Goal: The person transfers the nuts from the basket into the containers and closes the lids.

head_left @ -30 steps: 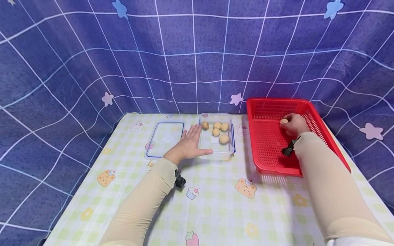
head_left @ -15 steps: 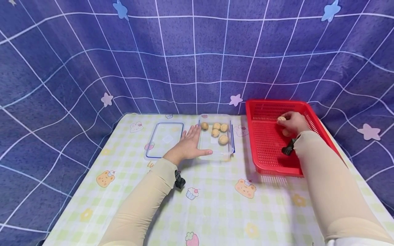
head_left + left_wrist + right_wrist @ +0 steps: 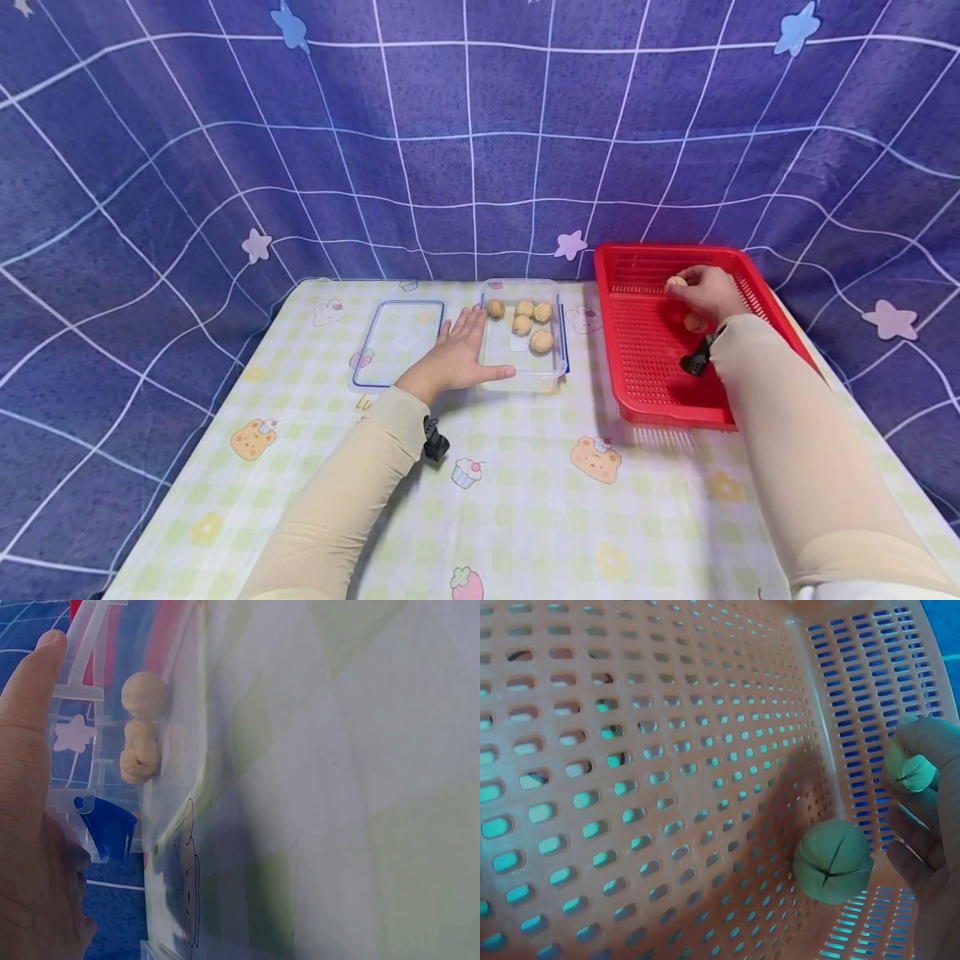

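My left hand (image 3: 459, 354) lies with straight, spread fingers against the left side of a clear plastic food container (image 3: 525, 382). Inside it are several tan walnuts (image 3: 542, 341), which also show through its wall in the left wrist view. Over the back part of a red plastic basket (image 3: 611, 350), my right hand (image 3: 714, 293) pinches one walnut (image 3: 909, 769) between thumb and fingers. Another walnut (image 3: 832, 861), with a star-shaped crack, sits on the basket floor below that hand.
A clear lid with a blue seal (image 3: 401, 346) lies flat left of the container. A blue clip (image 3: 111, 825) hangs from the container's side. The checked tablecloth (image 3: 525, 517) covers the table, and a blue grid curtain (image 3: 435, 167) stands behind it.
My right hand has moved slightly back and left with the walnut it pinches, and the second walnut has come into view beneath it. The left hand keeps its place on the container.
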